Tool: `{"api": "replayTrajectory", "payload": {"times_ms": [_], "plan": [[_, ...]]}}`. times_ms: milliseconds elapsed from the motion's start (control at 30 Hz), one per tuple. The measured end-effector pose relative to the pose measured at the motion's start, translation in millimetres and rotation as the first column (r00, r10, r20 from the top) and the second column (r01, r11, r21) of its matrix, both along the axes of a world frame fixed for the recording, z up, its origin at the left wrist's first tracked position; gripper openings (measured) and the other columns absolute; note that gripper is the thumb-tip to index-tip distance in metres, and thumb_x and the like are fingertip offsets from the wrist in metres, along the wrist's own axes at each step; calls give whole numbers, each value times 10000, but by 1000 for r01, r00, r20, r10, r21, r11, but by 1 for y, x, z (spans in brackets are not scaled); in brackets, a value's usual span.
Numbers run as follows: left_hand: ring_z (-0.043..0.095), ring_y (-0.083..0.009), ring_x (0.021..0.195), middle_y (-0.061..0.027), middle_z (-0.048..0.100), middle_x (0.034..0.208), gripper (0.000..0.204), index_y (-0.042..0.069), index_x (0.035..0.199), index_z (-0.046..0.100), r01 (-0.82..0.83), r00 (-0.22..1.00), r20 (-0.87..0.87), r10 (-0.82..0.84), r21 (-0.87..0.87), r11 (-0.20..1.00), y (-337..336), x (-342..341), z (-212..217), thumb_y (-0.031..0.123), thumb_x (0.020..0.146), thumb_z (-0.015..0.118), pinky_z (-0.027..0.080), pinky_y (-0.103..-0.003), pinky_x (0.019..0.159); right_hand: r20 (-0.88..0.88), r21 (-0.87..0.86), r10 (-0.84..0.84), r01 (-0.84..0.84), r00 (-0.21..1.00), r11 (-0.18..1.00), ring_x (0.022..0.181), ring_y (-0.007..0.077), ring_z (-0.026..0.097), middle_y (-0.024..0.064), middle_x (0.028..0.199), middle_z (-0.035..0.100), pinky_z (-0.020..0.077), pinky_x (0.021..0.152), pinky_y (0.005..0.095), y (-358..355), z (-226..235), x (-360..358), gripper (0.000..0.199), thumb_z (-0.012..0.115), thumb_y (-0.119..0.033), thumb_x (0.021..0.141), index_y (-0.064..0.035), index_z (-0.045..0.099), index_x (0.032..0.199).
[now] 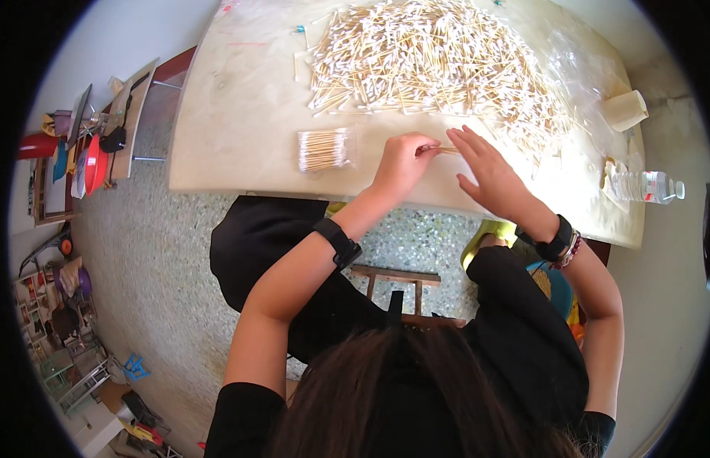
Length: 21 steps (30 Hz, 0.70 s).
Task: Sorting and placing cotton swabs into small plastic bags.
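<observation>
My left hand (401, 163) is closed in a pinch near the table's front edge, with a few cotton swabs (448, 149) lying sideways between its fingertips. Facing it is my right hand (494, 180), its fingers stretched out flat and its palm turned toward the free ends of those swabs. Whether the right palm touches the swab ends I cannot tell. Beyond both hands spreads a large loose heap of cotton swabs (431, 65) with white tips. To the left of my left hand lies a clear plastic bag (323, 149) filled with a neat row of swabs.
The pale table (240, 114) ends just in front of my lap. A clear water bottle (649, 187) lies on its side at the right edge, near a cream-coloured roll (625, 111) and crumpled clear plastic (576, 65). A blue tub (559, 294) stands beside my right leg.
</observation>
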<state>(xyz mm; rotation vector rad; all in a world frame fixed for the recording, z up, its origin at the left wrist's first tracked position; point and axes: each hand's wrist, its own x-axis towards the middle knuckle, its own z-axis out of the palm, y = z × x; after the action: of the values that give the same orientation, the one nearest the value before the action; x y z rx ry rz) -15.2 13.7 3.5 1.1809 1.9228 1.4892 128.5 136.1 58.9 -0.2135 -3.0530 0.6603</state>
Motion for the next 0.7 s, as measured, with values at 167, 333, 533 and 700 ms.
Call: {"api": "replayTrajectory", "payload": {"times_ms": [167,333,533,700], "plan": [[642,-201,751,-131,652,847,123,-12,899,669,22,997,-70,-28,-84,996,2,2,-2,23,783,645,505,-276,662,103,171,17,-34,995,985,1358,319,207,199,1441,247,193,1104,416,-11,-31,8,699,531,-306,872,47,214,1385],[576,-249,988,-132,611,978,193,5,975,647,41,858,-497,-130,-186,982,-1,9,6,49,788,623,463,-350,841,50,281,-61,45,997,959,1364,299,201,183,1465,209,188,1106,412,-15,-45,6,732,508,-393,883,40,208,1391],[340,-323,1282,-182,380,1356,504,-55,1287,398,-36,654,-727,-210,-307,951,-14,36,-6,172,857,531,278,-453,1051,37,380,-65,46,997,924,1361,296,217,186,1457,232,197,1100,415,-11,-50,3,730,469,-444,886,35,236,1385],[199,-315,1361,-181,258,1444,570,-66,1338,320,-45,677,-697,-235,-359,932,-8,24,-10,216,875,496,169,-464,1099,35,396,-33,17,999,918,1360,293,221,186,1454,242,199,1099,414,-1,-47,-7,762,473,-485,870,37,251,1380]]}}
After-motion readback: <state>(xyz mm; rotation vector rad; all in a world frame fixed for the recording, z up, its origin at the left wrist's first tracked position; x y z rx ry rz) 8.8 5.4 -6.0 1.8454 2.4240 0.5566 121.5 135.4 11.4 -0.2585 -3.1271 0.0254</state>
